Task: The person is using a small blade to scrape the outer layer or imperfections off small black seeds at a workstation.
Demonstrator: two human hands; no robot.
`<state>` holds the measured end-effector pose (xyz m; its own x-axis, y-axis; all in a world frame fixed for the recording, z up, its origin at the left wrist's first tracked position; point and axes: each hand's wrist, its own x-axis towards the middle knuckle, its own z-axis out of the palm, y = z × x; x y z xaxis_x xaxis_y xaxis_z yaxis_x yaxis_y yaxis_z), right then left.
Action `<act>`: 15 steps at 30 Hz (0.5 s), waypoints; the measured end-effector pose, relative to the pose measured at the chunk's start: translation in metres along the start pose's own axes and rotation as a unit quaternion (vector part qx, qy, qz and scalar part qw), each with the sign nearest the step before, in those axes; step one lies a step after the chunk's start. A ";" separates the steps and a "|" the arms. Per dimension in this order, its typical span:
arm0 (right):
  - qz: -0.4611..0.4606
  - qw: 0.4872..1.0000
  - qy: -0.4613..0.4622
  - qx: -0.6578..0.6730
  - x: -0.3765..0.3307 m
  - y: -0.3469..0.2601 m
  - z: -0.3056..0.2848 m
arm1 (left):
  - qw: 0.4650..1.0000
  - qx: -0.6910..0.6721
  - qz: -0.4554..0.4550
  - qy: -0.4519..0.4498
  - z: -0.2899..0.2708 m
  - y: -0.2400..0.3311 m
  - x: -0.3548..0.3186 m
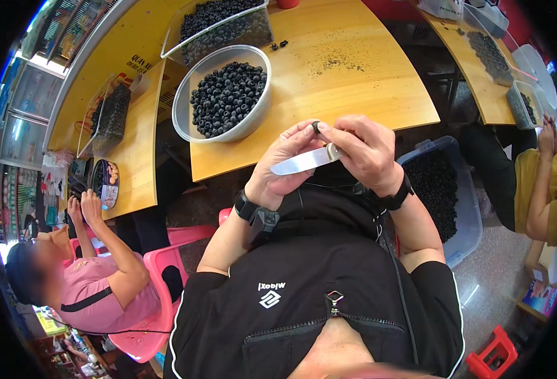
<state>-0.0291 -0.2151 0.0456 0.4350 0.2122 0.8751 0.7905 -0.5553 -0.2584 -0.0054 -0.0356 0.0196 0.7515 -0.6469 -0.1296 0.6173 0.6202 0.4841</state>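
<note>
My left hand [284,165] pinches a small dark round fruit [316,126] between thumb and fingertips, just above my lap. My right hand [363,150] grips a short knife [303,162] by the handle, its silver blade pointing left under the fruit; the thumb also touches the fruit. Both wrists wear black bands. In front of me on the wooden table [348,82] stands a round clear bowl [183,110] filled with the same dark fruits [228,98].
A clear rectangular tub [171,38] of dark fruits stands behind the bowl, two loose fruits [279,45] beside it. A blue bin [468,208] of fruits sits on the floor at my right. A person in pink [101,284] sits left on a pink chair; another person [543,183] sits right.
</note>
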 end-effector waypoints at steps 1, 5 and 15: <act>-0.012 1.000 0.004 -0.007 0.000 0.001 0.000 | 1.000 -0.004 -0.001 0.008 -0.001 -0.001 0.001; -0.035 0.999 -0.002 -0.002 -0.001 0.005 0.001 | 1.000 -0.006 0.004 0.017 -0.003 0.002 0.002; 0.055 0.995 -0.087 0.007 0.012 -0.011 0.000 | 0.998 -0.048 0.046 -0.020 -0.008 0.015 -0.010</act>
<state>-0.0328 -0.2063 0.0588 0.5859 0.2881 0.7574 0.7399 -0.5714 -0.3550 -0.0017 -0.0158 0.0214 0.7968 -0.6020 -0.0525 0.5677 0.7159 0.4064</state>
